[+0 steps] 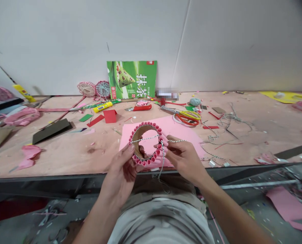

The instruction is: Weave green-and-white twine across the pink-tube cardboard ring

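Note:
A short cardboard ring (138,134) is edged all round with pink rolled-paper tubes (147,124) and faces me over the table's front edge. My left hand (123,161) is closed on its lower left side, thumb in front, with fingertips showing inside the opening. Black-and-white twisted string (146,138) spans the opening, and a loose end hangs down at the right. At the ring's right side, my right hand (182,154) is closed against the tubes. The string also runs over its fingers; whether they pinch it is hidden.
Pink paper (191,132) lies beneath the ring. Behind are scissors (186,118), a red utility knife (141,107), a glue stick (102,106), a string ball (195,101) and a green package (133,79) against the wall. Tangled string (229,118) and paper scraps lie right.

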A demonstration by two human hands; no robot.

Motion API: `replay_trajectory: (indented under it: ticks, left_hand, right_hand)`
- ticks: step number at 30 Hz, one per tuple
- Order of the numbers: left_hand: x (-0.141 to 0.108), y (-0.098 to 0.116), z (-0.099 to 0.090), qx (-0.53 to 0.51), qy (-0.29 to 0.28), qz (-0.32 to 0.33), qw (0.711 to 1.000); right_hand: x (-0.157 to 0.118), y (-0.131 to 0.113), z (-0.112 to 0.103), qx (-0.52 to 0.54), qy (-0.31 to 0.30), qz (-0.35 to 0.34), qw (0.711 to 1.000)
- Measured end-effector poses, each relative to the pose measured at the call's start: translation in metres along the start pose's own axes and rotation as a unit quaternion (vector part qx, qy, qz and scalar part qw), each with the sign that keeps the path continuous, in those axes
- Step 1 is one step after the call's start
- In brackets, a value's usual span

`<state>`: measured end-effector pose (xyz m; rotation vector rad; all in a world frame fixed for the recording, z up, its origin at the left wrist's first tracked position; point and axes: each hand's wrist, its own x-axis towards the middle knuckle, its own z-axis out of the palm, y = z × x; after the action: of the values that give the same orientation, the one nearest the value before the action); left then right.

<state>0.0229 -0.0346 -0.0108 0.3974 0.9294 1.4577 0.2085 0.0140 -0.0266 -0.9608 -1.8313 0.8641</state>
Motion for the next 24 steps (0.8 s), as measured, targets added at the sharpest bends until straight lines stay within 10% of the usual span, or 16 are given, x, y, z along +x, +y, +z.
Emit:
replay_trajectory:
  ticks: [8, 17, 20, 24]
  left_hand:
    - [-0.005, 0.010, -0.002, -0.023, 0.067, 0.033, 0.997]
    - [0.002, 0.006, 0.001, -0.037, 0.050, 0.016, 0.998]
    - [0.000, 0.010, 0.000, -0.038, 0.061, 0.020, 0.997]
    - [-0.002, 0.016, -0.002, -0.038, 0.060, 0.042, 0.997]
  right_hand:
    - [-0.002, 0.027, -0.003, -0.280, -0.037, 0.054, 0.958]
    - [0.001, 0.001, -0.002, 0.059, -0.030, 0.125, 0.990]
    - [0.005, 0.016, -0.004, -0.095, -0.001, 0.030, 0.995]
    - [0.009, 0.031, -0.019, -0.402, -0.042, 0.059, 0.913]
